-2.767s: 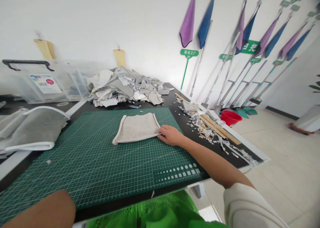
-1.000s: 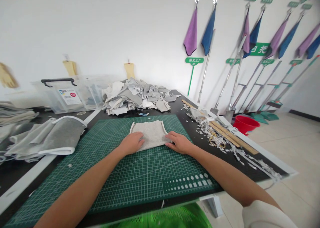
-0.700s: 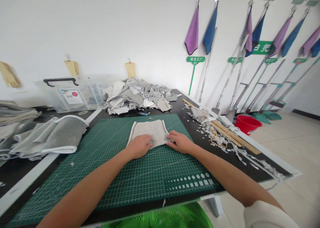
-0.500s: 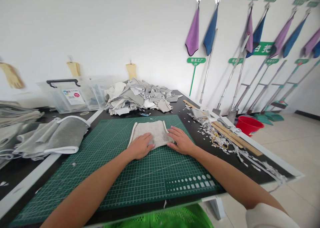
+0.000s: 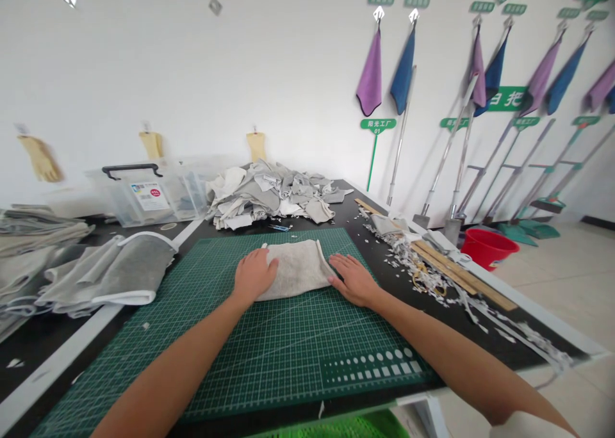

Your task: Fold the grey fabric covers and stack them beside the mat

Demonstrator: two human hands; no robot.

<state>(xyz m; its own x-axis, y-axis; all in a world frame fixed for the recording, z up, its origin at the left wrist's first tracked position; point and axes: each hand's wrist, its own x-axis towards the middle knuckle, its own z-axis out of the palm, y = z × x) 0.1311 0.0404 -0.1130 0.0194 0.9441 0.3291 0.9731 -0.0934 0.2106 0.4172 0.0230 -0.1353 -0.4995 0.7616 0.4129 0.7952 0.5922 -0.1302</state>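
A grey-beige piece of terry-like cloth (image 5: 295, 271) with white bound edges lies on the green cutting mat (image 5: 288, 355), bunched slightly along its near side. My left hand (image 5: 254, 275) rests flat on the cloth's left part, covering that end. My right hand (image 5: 353, 281) lies flat on the mat, its fingertips touching the cloth's right bound edge. Neither hand grips anything. The part of the cloth under my left hand is hidden.
A heap of grey and white fabric scraps (image 5: 269, 194) and a clear plastic box (image 5: 154, 198) stand beyond the mat. Grey bound fabric pieces (image 5: 115, 271) lie to the left. White shreds and wooden strips (image 5: 446, 265) cover the table's right side.
My left hand has slid outward to the cloth's left end, and my right hand has moved off the cloth to its right edge. The cloth now looks lower and more bunched.
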